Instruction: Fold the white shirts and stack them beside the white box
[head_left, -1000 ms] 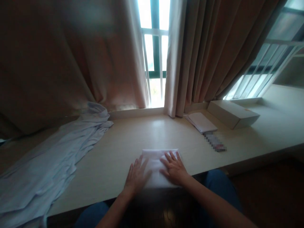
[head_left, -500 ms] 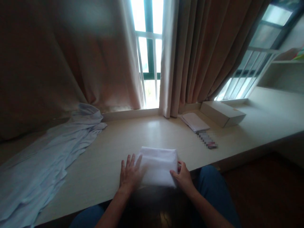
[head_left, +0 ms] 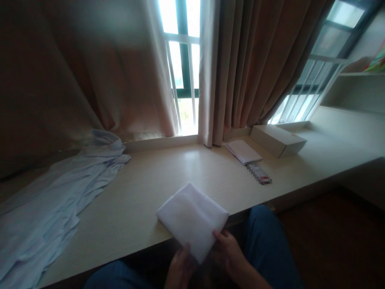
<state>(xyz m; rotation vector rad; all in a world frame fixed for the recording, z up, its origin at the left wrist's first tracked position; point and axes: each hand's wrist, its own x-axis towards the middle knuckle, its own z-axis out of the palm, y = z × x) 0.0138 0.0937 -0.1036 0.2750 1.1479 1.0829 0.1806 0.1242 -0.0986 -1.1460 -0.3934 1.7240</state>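
Note:
A folded white cloth point(head_left: 194, 216) is held at the desk's front edge, turned so that one corner points away from me and the near corner hangs past the edge. My left hand point(head_left: 180, 263) grips its lower left side, thumb on top and fingers hidden beneath. On the lower right side, my right hand point(head_left: 227, 247) pinches the cloth with the thumb above; its other fingers are partly under it.
A crumpled pale blue shirt point(head_left: 60, 192) spreads across the left of the desk point(head_left: 135, 192). Toward the back right lie another folded white cloth point(head_left: 243, 151), a pixelated item point(head_left: 259, 173) and a white box point(head_left: 278, 140). Curtains point(head_left: 234, 72) hang behind.
The folded cloth has been turned from square-on to diamond-wise and drawn toward me over the edge. My left hand has gone from lying spread at its left side to gripping its near side.

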